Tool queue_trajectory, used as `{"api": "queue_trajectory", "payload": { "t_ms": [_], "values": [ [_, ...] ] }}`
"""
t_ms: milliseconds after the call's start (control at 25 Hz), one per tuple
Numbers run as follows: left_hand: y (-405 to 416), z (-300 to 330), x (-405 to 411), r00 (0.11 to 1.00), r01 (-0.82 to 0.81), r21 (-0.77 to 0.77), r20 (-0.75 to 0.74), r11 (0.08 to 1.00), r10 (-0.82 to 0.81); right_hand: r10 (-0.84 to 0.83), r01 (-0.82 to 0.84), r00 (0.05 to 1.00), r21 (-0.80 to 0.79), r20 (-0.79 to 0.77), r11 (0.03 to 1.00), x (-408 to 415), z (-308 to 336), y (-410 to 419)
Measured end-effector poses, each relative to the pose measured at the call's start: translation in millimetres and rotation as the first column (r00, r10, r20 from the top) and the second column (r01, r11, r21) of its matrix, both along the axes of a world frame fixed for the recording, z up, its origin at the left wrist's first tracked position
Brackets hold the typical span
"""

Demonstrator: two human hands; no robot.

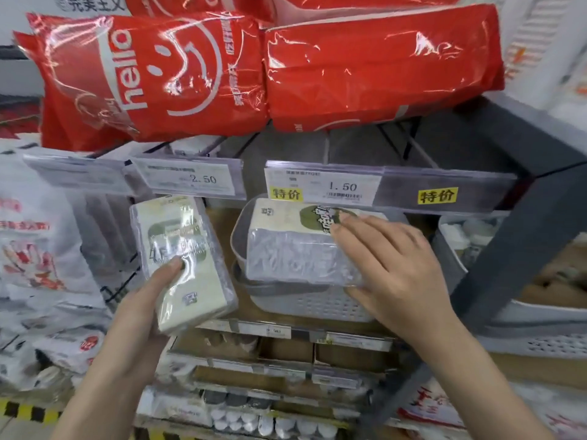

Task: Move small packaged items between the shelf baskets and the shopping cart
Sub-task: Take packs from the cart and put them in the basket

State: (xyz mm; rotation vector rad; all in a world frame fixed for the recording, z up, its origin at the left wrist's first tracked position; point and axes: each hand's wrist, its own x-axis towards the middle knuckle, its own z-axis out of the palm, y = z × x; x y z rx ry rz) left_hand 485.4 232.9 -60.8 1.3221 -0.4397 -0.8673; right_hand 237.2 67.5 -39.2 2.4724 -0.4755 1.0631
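Note:
My left hand grips a cream tissue pack wrapped in clear plastic, thumb on its front, holding it upright in front of the shelf. A second tissue pack with a green label lies in the grey shelf basket, sticking out above its rim. My right hand holds this pack at its right end, fingers over the top and thumb under its lower edge. No shopping cart is in view.
Large red "hello" bags lie on the shelf above. Price tags reading 2.50 and 1.50 hang on the shelf rail. Another grey basket stands at right behind a dark slanted frame bar. White bags fill the left side.

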Motion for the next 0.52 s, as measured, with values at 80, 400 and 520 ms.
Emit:
{"api": "queue_trajectory", "payload": {
  "t_ms": [80, 400, 520],
  "values": [
    [-6, 2, 7, 1.0, 0.004, 0.017, 0.008, 1.0, -0.004, -0.059, 0.061, 0.998, 0.083, -0.029, 0.995, 3, -4, -8],
    [-42, 32, 49, 0.983, 0.07, 0.06, 0.168, 0.996, -0.079, 0.044, 0.181, 0.974, 0.878, -0.223, 0.443, 24, 6, -46],
    [-56, 48, 58, 0.965, 0.129, 0.078, 0.222, 0.989, -0.143, 0.124, 0.436, 0.818, 0.747, -0.561, 0.502, 36, -14, -38]
  ]
}}
